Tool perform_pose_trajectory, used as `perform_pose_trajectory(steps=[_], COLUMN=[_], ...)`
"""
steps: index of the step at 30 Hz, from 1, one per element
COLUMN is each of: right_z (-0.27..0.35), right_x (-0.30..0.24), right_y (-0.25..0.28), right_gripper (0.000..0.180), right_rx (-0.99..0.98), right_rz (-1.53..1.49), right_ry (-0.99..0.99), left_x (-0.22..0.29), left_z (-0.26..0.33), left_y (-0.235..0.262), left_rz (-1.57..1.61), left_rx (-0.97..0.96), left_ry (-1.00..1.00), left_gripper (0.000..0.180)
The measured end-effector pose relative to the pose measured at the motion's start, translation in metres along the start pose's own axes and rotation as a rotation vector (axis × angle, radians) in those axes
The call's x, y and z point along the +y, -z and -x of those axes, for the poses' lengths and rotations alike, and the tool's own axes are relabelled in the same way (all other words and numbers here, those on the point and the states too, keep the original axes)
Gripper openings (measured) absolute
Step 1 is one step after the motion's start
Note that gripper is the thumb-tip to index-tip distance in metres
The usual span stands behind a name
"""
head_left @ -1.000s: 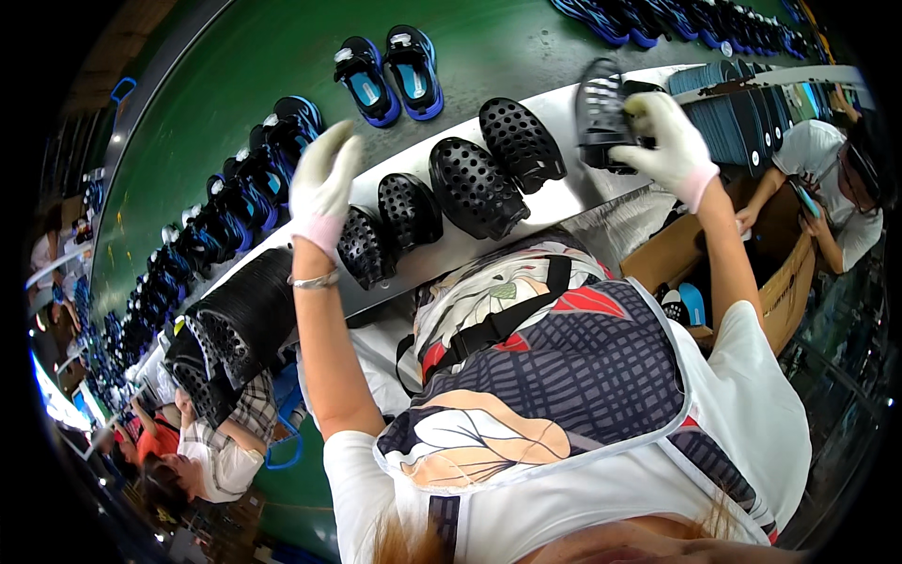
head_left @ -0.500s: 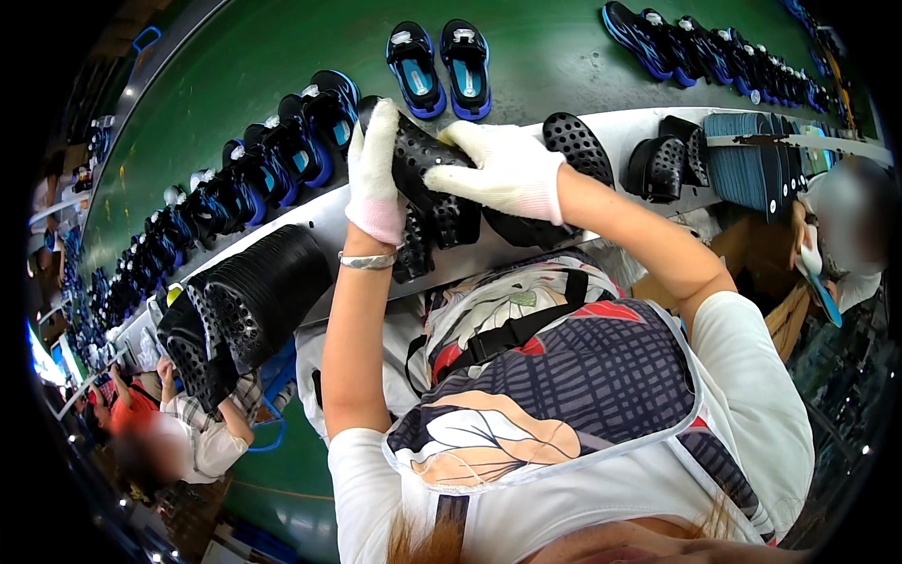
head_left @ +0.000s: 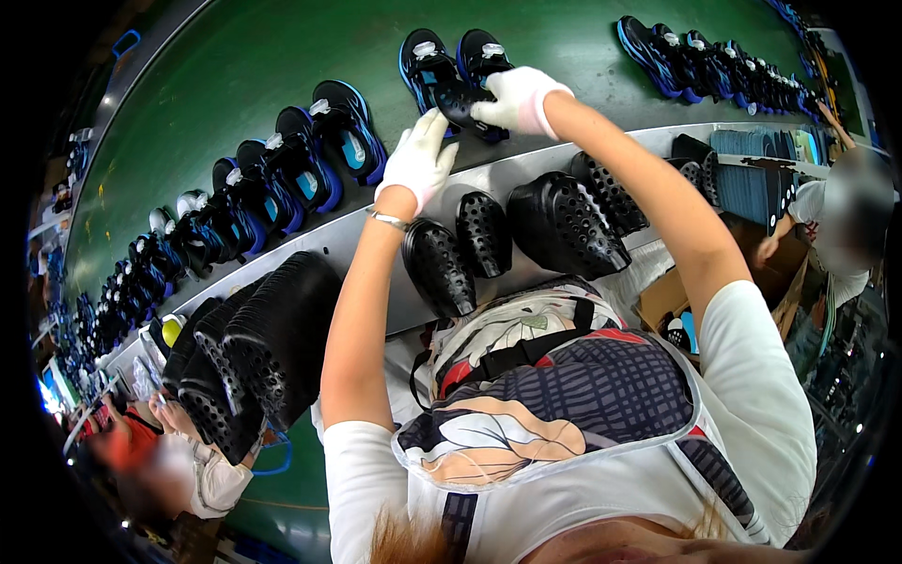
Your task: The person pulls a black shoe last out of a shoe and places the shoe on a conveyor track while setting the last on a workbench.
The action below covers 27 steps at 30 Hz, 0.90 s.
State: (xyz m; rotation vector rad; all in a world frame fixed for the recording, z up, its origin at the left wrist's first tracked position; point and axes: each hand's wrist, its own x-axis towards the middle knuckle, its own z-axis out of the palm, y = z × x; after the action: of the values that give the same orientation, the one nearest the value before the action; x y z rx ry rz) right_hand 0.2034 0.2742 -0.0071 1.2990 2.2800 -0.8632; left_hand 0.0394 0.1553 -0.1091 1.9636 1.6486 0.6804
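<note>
Two black sneakers with blue soles, the left one [head_left: 425, 61] and the right one [head_left: 482, 58], stand side by side on the green surface ahead of me. My right hand [head_left: 517, 100], in a white glove, grips a black perforated plastic shoe insert [head_left: 458, 103] over the openings of this pair. My left hand [head_left: 417, 162], gloved too, is open with its fingers stretched toward the insert. Whether its fingertips touch the insert, I cannot tell. Closer to me, several similar inserts [head_left: 440, 268] lie on the metal ledge [head_left: 366, 273].
A row of sneakers [head_left: 305, 160] runs away to the left, another [head_left: 691, 61] to the far right. Nested black inserts [head_left: 282, 329] sit at the left of the ledge. Stacked blue-grey insoles [head_left: 742, 174] stand at the right. Co-workers are at both sides.
Both hands have separated. My right hand has carried the insert forward from above the ledge to the sneaker pair. My left hand has let go of it and spread its fingers lower down.
</note>
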Motion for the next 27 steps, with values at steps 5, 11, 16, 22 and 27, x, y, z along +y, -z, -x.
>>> perform_pose_trajectory(steps=[5, 11, 16, 22, 27], right_z=[-0.026, -0.064, -0.099, -0.092, -0.083], right_x=[-0.035, -0.030, -0.033, -0.050, -0.061], right_y=[0.016, -0.013, -0.049, -0.033, -0.019], right_gripper=[0.042, 0.030, 0.027, 0.028, 0.024], right_rx=[-0.057, -0.010, 0.058, -0.031, -0.120], right_rz=[0.202, 0.360, 0.189, 0.415, 0.661], right_ry=[-0.087, -0.048, -0.281, -0.093, 0.114], left_x=[-0.013, -0.006, -0.014, -0.007, -0.016], left_z=[-0.024, -0.031, -0.034, -0.061, -0.058], left_y=[-0.015, -0.032, -0.040, -0.018, -0.030], left_rz=[-0.045, -0.013, 0.050, 0.103, 0.071], left_rx=[-0.101, -0.039, -0.053, -0.420, -0.428], left_ry=[0.095, 0.103, 0.214, 0.580, 0.581], left_gripper=[0.031, 0.016, 0.022, 0.040, 0.041])
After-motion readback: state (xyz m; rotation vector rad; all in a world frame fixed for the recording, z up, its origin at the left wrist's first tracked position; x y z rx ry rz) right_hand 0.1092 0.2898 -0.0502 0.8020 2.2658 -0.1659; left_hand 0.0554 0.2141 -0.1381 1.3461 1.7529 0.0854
